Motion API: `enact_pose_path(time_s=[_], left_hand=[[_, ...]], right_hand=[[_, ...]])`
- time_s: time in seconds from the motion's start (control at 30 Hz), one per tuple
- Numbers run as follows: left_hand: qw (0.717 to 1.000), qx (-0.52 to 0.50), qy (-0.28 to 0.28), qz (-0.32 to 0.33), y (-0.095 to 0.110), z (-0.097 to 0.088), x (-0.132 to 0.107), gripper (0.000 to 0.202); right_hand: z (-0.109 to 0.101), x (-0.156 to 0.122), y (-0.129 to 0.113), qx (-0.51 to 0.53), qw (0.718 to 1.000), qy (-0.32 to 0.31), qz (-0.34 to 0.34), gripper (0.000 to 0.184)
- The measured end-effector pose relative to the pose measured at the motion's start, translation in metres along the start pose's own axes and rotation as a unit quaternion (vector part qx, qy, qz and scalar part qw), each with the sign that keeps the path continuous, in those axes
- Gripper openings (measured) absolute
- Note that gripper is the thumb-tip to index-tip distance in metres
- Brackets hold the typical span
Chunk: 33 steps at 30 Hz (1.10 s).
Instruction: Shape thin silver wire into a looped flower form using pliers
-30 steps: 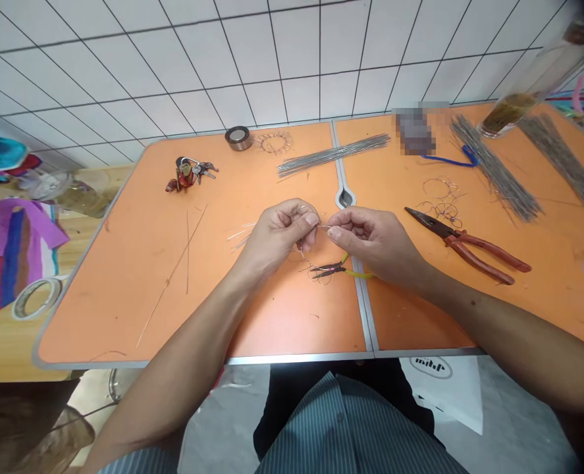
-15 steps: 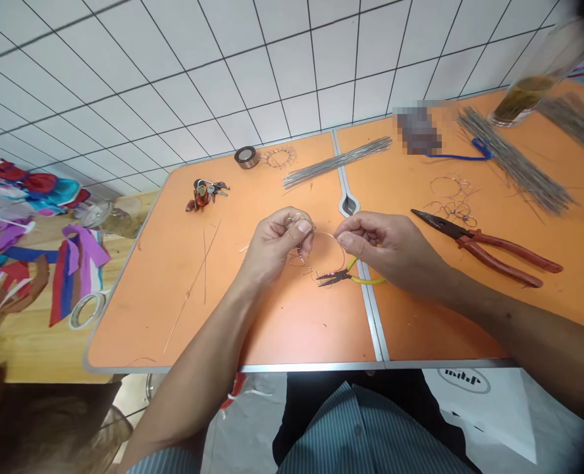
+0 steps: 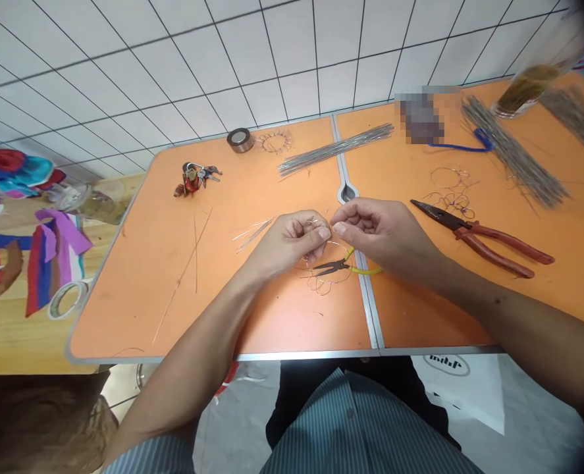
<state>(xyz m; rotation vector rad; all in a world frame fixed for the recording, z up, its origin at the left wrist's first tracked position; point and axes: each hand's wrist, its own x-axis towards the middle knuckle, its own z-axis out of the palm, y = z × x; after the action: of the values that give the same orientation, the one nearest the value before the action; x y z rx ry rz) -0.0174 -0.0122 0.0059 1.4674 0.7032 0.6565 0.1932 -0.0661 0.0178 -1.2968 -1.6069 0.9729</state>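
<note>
Thin wire bent into loops [image 3: 320, 291] hangs below my left hand [image 3: 294, 243], whose thumb and fingers are pinched on it. My right hand [image 3: 383, 230] has its fingertips pinched close beside my left thumb, at the wire; the exact spot where it grips is too fine to make out. Small pliers with yellow handles [image 3: 365, 270] lie on the orange table beneath my hands, partly behind the wire. To the left of my left hand are several short straight wires [image 3: 253, 232]. Large pliers with red handles [image 3: 499, 247] lie right of my right hand.
Bundles of straight wires [image 3: 338, 150] [image 3: 516, 151] lie along the back. A tape roll [image 3: 240, 140], a bunch of keys [image 3: 197, 178] and a wire ring [image 3: 273, 141] sit back left. Wire loops [image 3: 452, 191] lie near the large pliers. Ribbons [image 3: 57, 257] are at far left.
My right fingertips have come in against my left hand, closing the gap where a stretch of wire showed. The wire loops hang slightly differently. The whole view has shifted a little.
</note>
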Motion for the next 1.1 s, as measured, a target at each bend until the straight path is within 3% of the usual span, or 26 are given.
enact_pose_path(time_s=[0.27,0.53,0.77,1.1], left_hand=[[0.997,0.011,-0.024,-0.067,-0.002,0.008,-0.001,0.033],[0.997,0.009,-0.017,-0.079,-0.005,0.012,0.0,0.029],[0.999,-0.018,-0.026,-0.04,-0.004,0.004,-0.001,0.016],[0.995,0.094,-0.005,-0.034,-0.001,0.007,-0.003,0.011]], right_hand=[[0.001,0.007,0.01,0.005,0.998,-0.029,0.048,0.015],[0.001,0.01,0.008,0.007,0.993,-0.08,0.081,0.017],[-0.002,0.012,0.006,0.011,0.995,-0.025,0.096,0.013],[-0.001,0.013,0.006,0.014,0.996,-0.014,0.085,0.011]])
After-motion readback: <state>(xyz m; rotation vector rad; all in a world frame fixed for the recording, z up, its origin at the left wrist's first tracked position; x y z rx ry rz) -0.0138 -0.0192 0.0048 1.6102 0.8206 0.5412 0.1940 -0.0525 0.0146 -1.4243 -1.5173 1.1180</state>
